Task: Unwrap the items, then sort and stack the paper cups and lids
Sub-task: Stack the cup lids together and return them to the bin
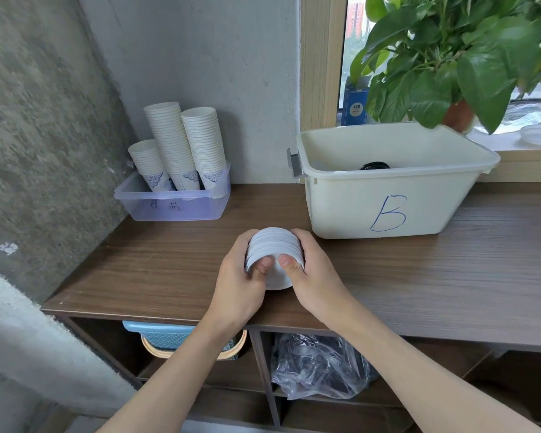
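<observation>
Left hand and right hand, each grip curled round the lid stack, should squeeze evenly to square edges.

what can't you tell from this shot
Head view only:
- Stack of white lids: count hidden by the left hand and right hand gripping it.
- Dark object in the white bin: mostly behind the bin's front wall.
- Writing on the clear tub: too faint to read.
- Plastic bag: contents obscured by its crumpled film.
</observation>
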The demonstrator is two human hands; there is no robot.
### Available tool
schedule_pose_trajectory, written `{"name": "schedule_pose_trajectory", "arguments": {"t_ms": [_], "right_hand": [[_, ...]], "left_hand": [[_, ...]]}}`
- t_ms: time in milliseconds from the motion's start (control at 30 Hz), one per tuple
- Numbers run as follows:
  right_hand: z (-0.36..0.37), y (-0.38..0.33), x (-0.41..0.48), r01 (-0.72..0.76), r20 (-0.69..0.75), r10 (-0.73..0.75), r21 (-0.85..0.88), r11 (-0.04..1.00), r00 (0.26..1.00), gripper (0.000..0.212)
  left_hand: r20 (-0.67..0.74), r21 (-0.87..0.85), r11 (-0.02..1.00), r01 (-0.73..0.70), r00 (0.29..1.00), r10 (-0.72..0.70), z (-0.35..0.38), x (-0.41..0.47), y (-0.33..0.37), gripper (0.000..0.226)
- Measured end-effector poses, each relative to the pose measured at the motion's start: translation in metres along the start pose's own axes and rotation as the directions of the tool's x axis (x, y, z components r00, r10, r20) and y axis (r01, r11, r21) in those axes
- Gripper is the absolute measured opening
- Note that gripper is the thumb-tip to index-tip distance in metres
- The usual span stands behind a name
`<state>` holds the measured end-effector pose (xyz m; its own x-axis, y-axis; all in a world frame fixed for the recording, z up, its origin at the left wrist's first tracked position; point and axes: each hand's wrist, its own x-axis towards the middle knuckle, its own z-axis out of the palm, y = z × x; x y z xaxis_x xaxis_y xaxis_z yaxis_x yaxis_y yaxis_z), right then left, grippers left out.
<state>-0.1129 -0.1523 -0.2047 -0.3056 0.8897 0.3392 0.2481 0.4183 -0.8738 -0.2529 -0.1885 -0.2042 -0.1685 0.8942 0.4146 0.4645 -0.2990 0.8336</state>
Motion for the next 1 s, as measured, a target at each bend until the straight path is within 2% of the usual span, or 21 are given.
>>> {"name": "schedule_pose_trajectory", "arguments": {"t_ms": [167,267,367,433,600,800,1000], "right_hand": [[0.0007,-0.0037,-0.001,0.048,-0.072,-0.055,-0.101,0.994,0.996,0.046],[0.0014,-0.0035,0.0001,0.045,-0.082,-0.052,-0.082,0.996,0.995,0.052],[0.0013,-0.0024,0.0004,0.002,-0.029,-0.002,-0.009,1.0,1.0,0.056],[0.0019,-0.0025,0.0005,0.004,-0.008,-0.004,0.008,1.0,1.0,0.052],[0.0003,-0.0038,-0.0005,0.029,-0.074,-0.032,-0.046,0.999,0.997,0.052],[0.0,-0.0068,-0.0008,0.028,-0.092,-0.037,-0.094,0.995,0.995,0.053],[-0.0007,-0.0025,0.0002,0.044,-0.08,-0.057,-0.158,0.987,0.995,0.042]], "left_hand": [[0.005,0.026,1.0,-0.004,1.0,0.003,0.0023,-0.0009,0.0043,0.04],[-0.018,0.007,1.0,0.014,1.0,-0.014,0.0013,-0.0012,0.0057,0.034],[-0.062,-0.034,0.998,0.05,0.997,-0.052,-0.0018,-0.0008,0.0055,0.033],[-0.075,-0.057,0.996,0.075,0.994,-0.079,-0.0033,-0.0006,0.0046,0.032],[-0.02,-0.041,0.994,0.104,0.994,-0.104,-0.0014,0.0004,0.0038,0.034],[0.012,0.052,0.997,0.049,0.999,-0.049,-0.0002,0.0004,0.0025,0.049],[-0.005,0.064,0.994,0.084,0.996,-0.084,0.0053,-0.0026,0.0005,0.04]]}}
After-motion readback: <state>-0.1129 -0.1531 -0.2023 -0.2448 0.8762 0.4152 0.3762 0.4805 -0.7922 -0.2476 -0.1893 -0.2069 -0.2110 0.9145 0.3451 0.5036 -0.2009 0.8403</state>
